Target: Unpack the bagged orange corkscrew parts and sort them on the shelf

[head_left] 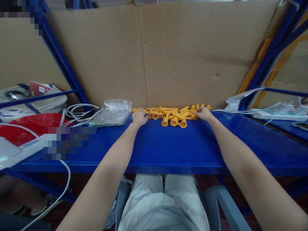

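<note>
Several yellow-orange, trumpet-shaped plastic pieces (173, 121) lie in a heap along the back of the blue table, flared ends mostly towards me. At the heap's left end, my left hand (140, 118) rests with its fingers spread over the pieces. My right hand (204, 114) is at the other end, thumb apart from the fingers and touching the pieces there. Both hands look open, though some fingertips are hidden among the pieces. A short row of yellow ends (201, 106) stands against the cardboard just behind my right hand.
A tall cardboard sheet (180, 57) closes off the table's back. Left are clear plastic bags (112, 112), coiled white cables (79, 110), a red bag (33, 123) and a power strip (24, 149). Another white strip (276, 114) and a phone (300, 125) lie right.
</note>
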Tool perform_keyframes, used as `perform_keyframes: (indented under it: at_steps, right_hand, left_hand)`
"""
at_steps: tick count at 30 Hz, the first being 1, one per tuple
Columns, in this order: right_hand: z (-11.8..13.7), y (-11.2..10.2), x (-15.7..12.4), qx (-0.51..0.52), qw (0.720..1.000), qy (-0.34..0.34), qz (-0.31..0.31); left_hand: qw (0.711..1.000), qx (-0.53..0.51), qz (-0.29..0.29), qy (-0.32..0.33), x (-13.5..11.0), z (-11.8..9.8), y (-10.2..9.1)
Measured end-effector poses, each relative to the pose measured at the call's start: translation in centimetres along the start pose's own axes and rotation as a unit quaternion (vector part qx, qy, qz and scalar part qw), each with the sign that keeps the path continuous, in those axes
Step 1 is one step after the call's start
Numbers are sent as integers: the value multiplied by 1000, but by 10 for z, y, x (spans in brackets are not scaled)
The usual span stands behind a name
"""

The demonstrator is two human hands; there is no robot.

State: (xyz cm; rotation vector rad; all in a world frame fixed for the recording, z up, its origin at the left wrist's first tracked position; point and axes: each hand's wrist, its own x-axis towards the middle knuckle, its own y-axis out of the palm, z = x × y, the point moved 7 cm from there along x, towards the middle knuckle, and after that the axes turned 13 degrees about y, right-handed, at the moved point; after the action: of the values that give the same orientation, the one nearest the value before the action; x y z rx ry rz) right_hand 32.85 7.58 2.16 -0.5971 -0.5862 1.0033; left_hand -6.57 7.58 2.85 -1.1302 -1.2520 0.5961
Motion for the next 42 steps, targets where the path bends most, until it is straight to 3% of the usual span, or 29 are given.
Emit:
perform_keyframes:
  at_steps: [6,9,13,23,30,37,42]
  right_hand:
    - [27,-2,-11,-53,968,-233,-78]
    - [37,-1,-22,-87,947,-295,-93]
    - [44,-5,-35,-105,934,-325,-110]
    - [51,-12,-46,-67,934,-330,-123]
    - [76,-16,-65,-34,921,-363,-140]
    - [118,1,-100,-16,888,-445,-113]
    - [138,17,-122,7,861,-503,-81]
  left_hand:
    - [1000,-3,-23,6,-1,-4,-7]
    - [999,-3,-32,10,-2,-6,-11]
    - [998,-10,-55,25,-2,-9,-18]
    - [990,-24,-115,72,-5,-25,-34]
    - [976,-11,-156,149,-11,-55,-56]
    - [950,4,-178,257,-17,-102,-63]
    - [932,-7,-210,295,-18,-110,-60]
